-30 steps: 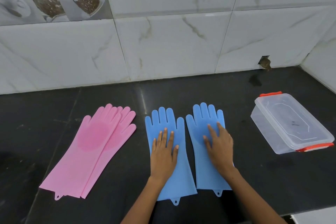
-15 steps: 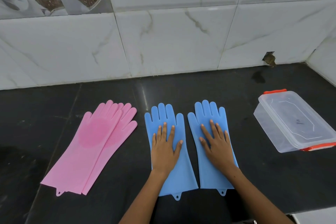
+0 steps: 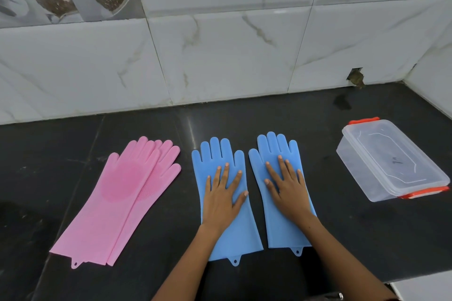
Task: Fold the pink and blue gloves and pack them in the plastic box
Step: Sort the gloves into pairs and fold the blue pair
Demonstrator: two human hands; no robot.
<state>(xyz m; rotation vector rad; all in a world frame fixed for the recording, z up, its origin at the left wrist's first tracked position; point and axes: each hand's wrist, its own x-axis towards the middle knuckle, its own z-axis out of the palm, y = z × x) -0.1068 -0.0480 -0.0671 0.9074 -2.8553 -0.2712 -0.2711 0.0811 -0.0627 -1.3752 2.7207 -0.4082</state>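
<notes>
Two blue gloves lie flat side by side on the black counter, fingers toward the wall. My left hand [image 3: 223, 197] rests palm down, fingers spread, on the left blue glove [image 3: 215, 154]. My right hand [image 3: 287, 187] lies flat the same way on the right blue glove [image 3: 277, 146]. Neither hand grips anything. The pink gloves [image 3: 115, 203] lie stacked on each other at the left, slanted, untouched. The clear plastic box [image 3: 389, 161] with orange clips stands at the right, its lid on.
The black counter [image 3: 293, 115] ends at a white marble-tiled wall [image 3: 220, 56] behind and at the right corner. A small hole [image 3: 355, 78] shows in the wall near the box. The counter's front edge runs just below the glove cuffs.
My right hand has shifted from the glove's right side to its middle and flattened with fingers spread. The left hand has stayed on its glove. The view has drifted slightly.
</notes>
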